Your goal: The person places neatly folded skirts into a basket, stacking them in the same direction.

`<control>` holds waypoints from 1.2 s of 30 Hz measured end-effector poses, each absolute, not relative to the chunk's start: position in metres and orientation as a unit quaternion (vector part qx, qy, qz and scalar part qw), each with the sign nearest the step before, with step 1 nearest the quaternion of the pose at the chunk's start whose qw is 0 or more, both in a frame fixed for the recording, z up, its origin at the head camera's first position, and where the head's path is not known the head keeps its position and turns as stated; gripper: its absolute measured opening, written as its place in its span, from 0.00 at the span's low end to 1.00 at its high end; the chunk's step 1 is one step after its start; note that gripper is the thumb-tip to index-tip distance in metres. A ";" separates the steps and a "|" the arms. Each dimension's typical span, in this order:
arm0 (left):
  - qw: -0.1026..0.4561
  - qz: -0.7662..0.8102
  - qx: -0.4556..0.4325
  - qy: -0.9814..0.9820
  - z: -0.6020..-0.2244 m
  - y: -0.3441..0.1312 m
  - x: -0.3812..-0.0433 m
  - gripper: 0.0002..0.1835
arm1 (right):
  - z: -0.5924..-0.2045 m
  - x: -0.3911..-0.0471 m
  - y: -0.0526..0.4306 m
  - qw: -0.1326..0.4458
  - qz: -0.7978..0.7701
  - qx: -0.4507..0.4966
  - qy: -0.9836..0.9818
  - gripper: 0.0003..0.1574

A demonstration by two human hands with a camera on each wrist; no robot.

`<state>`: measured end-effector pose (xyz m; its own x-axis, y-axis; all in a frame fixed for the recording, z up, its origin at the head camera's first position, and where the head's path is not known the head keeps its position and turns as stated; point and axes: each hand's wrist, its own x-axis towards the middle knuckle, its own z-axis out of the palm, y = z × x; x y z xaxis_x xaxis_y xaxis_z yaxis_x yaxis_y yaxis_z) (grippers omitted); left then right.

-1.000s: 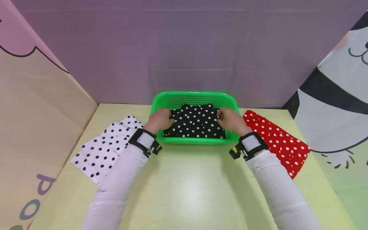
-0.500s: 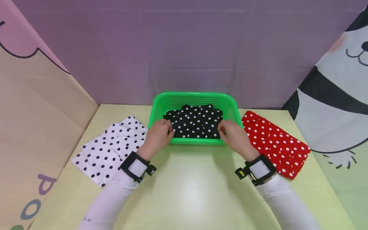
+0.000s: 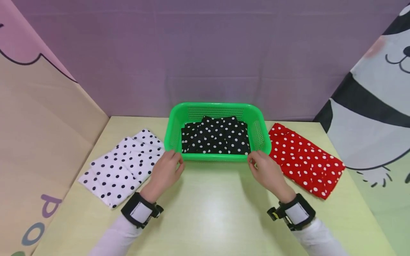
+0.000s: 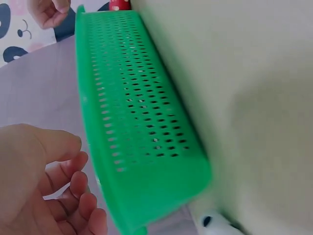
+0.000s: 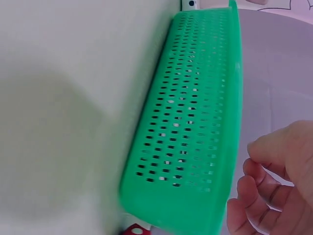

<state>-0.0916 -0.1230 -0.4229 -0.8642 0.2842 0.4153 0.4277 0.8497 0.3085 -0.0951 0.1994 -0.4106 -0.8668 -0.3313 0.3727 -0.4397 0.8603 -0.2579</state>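
Both hands hover by the front corners of a green plastic basket (image 3: pixel 217 157), holding nothing. My left hand (image 3: pixel 166 171) is at the left corner, with loosely curled fingers. At the right corner is my right hand (image 3: pixel 266 171), its thumb and forefinger close together. Inside the basket lies a folded black cloth with white dots (image 3: pixel 216 137). The left wrist view has the hand (image 4: pixel 49 181) beside the basket's perforated wall (image 4: pixel 142 98), with a gap between thumb and fingers. In the right wrist view, the other hand (image 5: pixel 279 181) hangs beside the rim, likewise bare.
A folded white cloth with black dots (image 3: pixel 123 167) lies left of the basket, reaching towards its corner. On the right lies a folded red cloth with white dots (image 3: pixel 307 160). The pale table (image 3: pixel 211 213) ends at a purple fabric backdrop (image 3: pixel 211 53).
Both hands have let go of the black cloth, come out of the basket and drawn back towards the person, moving slightly apart. The cloth stays in the basket.
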 end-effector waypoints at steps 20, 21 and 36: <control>0.152 -0.199 -0.131 -0.959 -0.463 -0.167 -0.079 0.14 | -0.443 -0.070 0.205 0.089 0.154 0.220 -0.959 0.21; 0.155 -0.200 -0.124 -0.959 -0.463 -0.170 -0.079 0.15 | -0.443 -0.069 0.205 0.089 0.152 0.223 -0.959 0.22; 0.095 -0.182 -0.009 -0.979 -0.456 -0.223 -0.082 0.20 | -0.444 -0.061 0.194 0.079 0.155 0.245 -0.954 0.24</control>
